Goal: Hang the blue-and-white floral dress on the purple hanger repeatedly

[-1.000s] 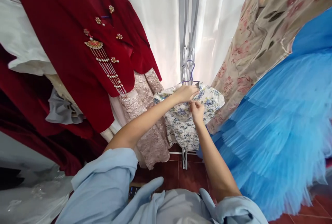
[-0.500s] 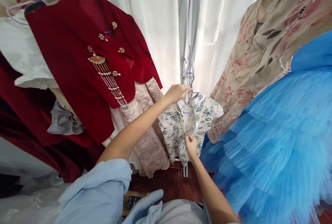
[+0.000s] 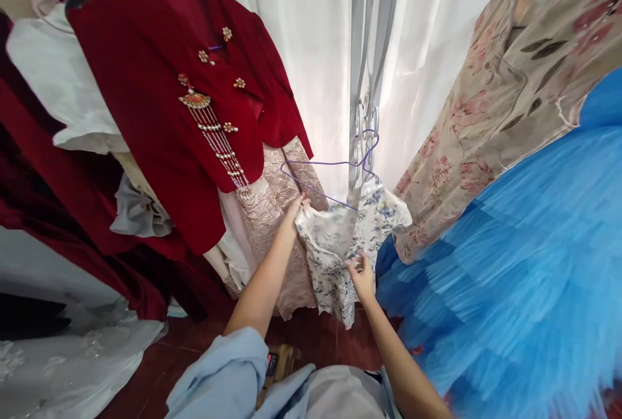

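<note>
A white blouse with a blue floral print (image 3: 333, 263) hangs by its right shoulder from a thin purple hanger (image 3: 321, 162). The hanger's left arm sticks out bare above the blouse. My left hand (image 3: 297, 206) is closed on the blouse's left shoulder, which is off the hanger and held out to the left. Lower down, my right hand (image 3: 362, 274) pinches the front edge of the blouse near its middle. The hanger's hook is up at the grey stand (image 3: 362, 50), among several pale hanger hooks.
To the left hang a dark red jacket (image 3: 194, 114) with beaded ornaments and a pink lace skirt (image 3: 291, 270). On the right are a beige floral dress (image 3: 461, 121) and a layered blue tulle skirt (image 3: 495, 263). A white curtain (image 3: 301, 30) hangs behind. A phone (image 3: 272, 364) lies below.
My left hand has moved down and left from the hanger, drawing the blouse's left shoulder off it. The hanger's left arm is now exposed. My right hand stays near the front edge.
</note>
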The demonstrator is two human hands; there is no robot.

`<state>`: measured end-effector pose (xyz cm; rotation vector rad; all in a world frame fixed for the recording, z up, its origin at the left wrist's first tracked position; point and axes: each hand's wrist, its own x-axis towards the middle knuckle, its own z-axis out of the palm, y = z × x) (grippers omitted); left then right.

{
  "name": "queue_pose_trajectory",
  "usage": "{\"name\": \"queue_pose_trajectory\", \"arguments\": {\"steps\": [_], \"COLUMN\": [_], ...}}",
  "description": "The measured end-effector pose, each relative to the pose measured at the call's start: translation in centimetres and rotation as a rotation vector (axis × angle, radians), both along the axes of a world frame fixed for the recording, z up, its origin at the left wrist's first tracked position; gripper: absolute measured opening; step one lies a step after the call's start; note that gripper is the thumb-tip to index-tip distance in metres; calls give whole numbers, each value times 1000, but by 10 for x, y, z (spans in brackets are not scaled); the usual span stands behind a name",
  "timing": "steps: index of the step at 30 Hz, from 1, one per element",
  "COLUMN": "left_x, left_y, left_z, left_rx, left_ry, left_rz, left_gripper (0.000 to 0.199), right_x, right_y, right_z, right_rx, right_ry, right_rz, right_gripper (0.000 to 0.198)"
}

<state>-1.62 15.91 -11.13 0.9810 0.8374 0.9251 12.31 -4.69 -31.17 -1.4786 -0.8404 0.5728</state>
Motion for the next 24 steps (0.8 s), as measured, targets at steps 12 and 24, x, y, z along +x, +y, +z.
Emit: {"name": "queue_pose_trajectory", "arguments": {"steps": [12,24], "left_x": [22,-57], "left_y": [-164,-274], "left_z": [-113,-212], "left_rx": [266,342], "left_ry": [93,284], "left_rz": [-645,-576], "left_gripper": [51,49], "right_x": [-8,-31], "right_y": [-52,-136], "right_z": [40,94], "right_rx": [-183,-172], "right_ry": [52,260], "right_rz": [588,428], "right_gripper": [31,35]}}
